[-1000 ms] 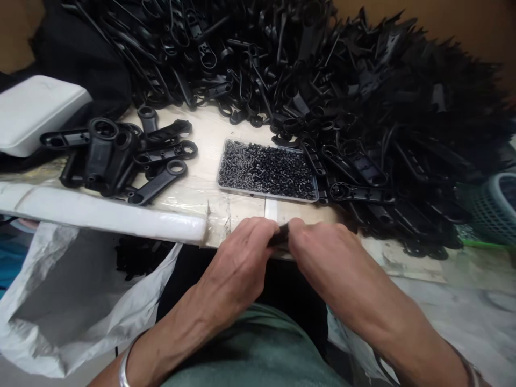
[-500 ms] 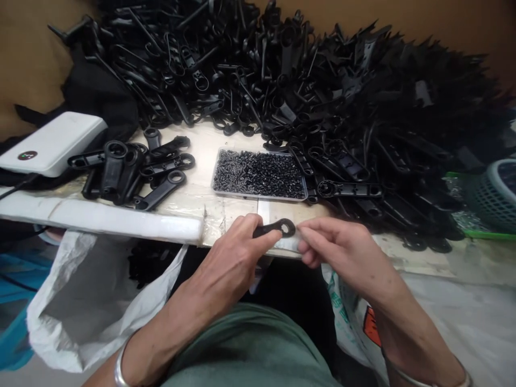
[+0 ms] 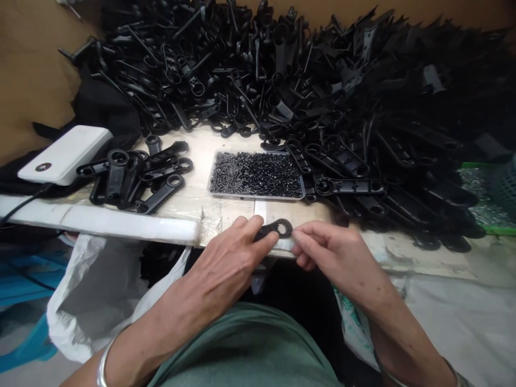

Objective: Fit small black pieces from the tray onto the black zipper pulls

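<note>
Near the table's front edge, my left hand [image 3: 231,258] grips a black plastic arm with a ring-shaped end [image 3: 285,228]. Its ring points right, and most of its length is hidden under my fingers. My right hand [image 3: 330,250] is closed in a pinch right beside the ring; whatever lies between thumb and forefinger is too small to make out. Just behind both hands sits a clear shallow tray [image 3: 256,196] full of tiny dark parts. Left of the tray lies a small group of similar black arms [image 3: 161,193].
A big heap of black plastic parts [image 3: 258,70] covers the back and right of the table. A white power bank [image 3: 66,153] with a cable is at left. White foam [image 3: 121,223] lines the front edge above an open white sack [image 3: 97,290]. A green tray [image 3: 487,199] stands far right.
The camera view has shifted slightly. My right hand's fingertips have come a little closer to the ring, while my left hand keeps its grip on the black arm.
</note>
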A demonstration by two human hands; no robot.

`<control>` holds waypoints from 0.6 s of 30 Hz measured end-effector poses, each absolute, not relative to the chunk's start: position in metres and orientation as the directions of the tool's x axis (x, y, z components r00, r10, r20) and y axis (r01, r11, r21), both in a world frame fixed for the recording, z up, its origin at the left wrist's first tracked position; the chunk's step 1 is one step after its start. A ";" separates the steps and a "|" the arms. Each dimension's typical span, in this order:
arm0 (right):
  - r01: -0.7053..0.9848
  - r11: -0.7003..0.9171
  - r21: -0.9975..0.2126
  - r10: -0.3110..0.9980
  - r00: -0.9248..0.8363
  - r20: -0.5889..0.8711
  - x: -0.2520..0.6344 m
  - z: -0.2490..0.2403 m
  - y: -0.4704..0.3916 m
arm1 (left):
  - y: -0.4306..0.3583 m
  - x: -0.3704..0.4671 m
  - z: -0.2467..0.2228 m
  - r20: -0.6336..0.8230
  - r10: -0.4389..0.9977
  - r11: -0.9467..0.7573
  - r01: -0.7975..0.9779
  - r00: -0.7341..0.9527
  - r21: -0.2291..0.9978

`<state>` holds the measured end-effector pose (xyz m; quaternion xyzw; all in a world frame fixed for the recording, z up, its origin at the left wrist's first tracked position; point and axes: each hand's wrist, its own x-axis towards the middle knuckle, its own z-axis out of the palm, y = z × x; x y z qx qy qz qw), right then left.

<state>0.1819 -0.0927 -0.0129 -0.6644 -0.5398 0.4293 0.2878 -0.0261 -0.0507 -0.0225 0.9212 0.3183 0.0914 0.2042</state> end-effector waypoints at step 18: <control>-0.390 -0.301 -0.870 0.915 0.139 -0.378 0.166 -0.019 -0.100 | -0.063 -0.022 -0.027 0.242 0.673 -0.674 0.446 0.699 0.588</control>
